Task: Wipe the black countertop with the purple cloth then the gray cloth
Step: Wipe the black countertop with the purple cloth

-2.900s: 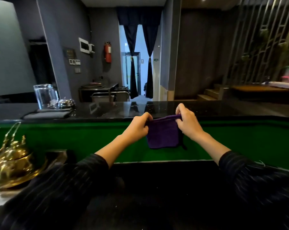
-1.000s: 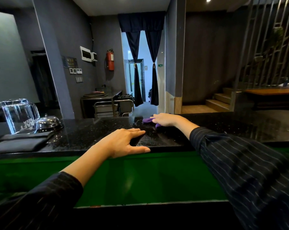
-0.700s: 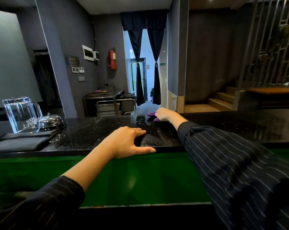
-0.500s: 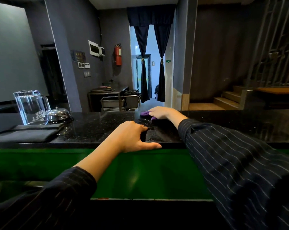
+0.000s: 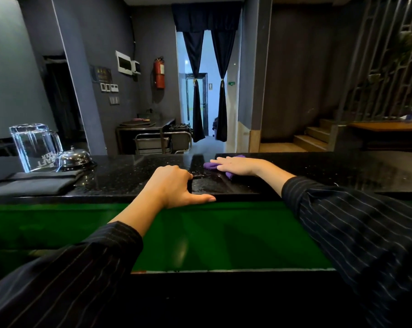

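Cloths number two in the head view: one small purple cloth (image 5: 210,165) and one folded dark gray cloth (image 5: 32,184), both lying on the glossy black speckled stone worktop (image 5: 129,172). The purple one sits toward the far edge of the worktop, near its middle, mostly hidden under the right hand (image 5: 238,165), which lies flat on it, palm down and fingers spread; only a bunched end at the fingertips and a corner under the palm show. The left hand (image 5: 174,185) rests on the near edge of the worktop with nothing in it, fingers curled loosely on top and thumb stretched along the rim. Both arms wear dark pinstriped sleeves (image 5: 366,233).

The gray cloth lies well apart from the hands, at the left end of the worktop. Just behind it stand one clear glass mug (image 5: 35,147), turned upside down with reversed lettering on it and nothing inside, and one polished metal dome-shaped bell (image 5: 75,157) just beside the mug.

Below the worktop's near edge runs a bright green front panel (image 5: 224,233). Beyond the worktop are a steel side table (image 5: 145,125), one red fire extinguisher (image 5: 159,73) on the gray wall, a doorway with two tied dark curtains (image 5: 207,91), and wooden steps (image 5: 311,136) on the right.
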`<state>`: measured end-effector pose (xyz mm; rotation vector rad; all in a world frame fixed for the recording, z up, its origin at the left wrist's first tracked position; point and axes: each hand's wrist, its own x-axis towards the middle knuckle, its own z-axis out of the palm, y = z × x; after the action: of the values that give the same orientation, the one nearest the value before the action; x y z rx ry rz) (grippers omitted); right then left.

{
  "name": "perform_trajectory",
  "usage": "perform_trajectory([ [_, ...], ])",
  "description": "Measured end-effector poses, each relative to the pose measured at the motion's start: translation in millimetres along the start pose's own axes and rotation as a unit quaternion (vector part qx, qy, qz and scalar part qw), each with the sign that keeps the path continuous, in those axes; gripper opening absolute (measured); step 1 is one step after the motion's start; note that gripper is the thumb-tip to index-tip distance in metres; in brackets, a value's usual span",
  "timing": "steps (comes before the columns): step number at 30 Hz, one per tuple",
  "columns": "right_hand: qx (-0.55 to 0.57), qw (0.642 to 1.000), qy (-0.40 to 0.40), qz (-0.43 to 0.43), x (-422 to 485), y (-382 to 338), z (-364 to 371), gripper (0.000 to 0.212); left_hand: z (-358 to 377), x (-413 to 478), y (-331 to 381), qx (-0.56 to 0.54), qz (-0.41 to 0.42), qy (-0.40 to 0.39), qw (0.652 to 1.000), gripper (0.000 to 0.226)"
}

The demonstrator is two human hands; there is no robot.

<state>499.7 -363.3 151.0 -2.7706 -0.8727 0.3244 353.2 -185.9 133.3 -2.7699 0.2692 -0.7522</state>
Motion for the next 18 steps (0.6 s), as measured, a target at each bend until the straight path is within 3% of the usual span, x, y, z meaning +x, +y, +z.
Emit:
perform_trajectory([
  [9,-0.028,0.987,0.084,0.135,19.8,-16.4,12.7,0.055,-0.1,-0.1,0.0,-0.022,-0.008,-0.001,1.0,0.125],
  [15,0.012,0.998,0.055,0.039,0.7,-48.6,19.8,0.05,-4.1,-1.8,1.5,-0.029,-0.007,-0.015,0.999,0.125],
  [18,0.063,0.991,0.105,0.063,-19.1,-30.2,14.3,0.043,-5.2,-2.4,1.0,-0.035,-0.007,-0.018,0.999,0.125],
])
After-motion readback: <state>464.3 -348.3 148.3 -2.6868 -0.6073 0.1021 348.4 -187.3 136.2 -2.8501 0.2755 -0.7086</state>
